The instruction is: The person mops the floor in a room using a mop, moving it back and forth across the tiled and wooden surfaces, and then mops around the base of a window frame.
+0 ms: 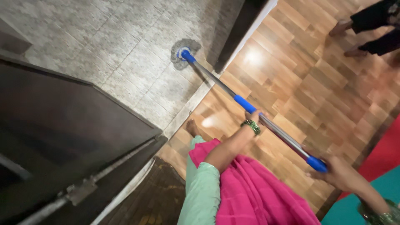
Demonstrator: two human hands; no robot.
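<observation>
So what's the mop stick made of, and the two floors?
The mop pole looks like shiny silver metal, with blue, probably plastic, grips; the left hand and right hand hold it. The grey floor seems to be speckled stone or ceramic tile, given its grout lines. The brown floor looks like glossy wood-pattern laminate, since it reflects light.

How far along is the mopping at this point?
Done: hard to judge; a glare patch on the wood floor may be wetness or only light. In hand: the left hand grips the mop handle midway, the right hand its blue end, and the mop head rests on the grey tiles beyond the doorway. Left: the tiles show no clear wet streaks.
</observation>
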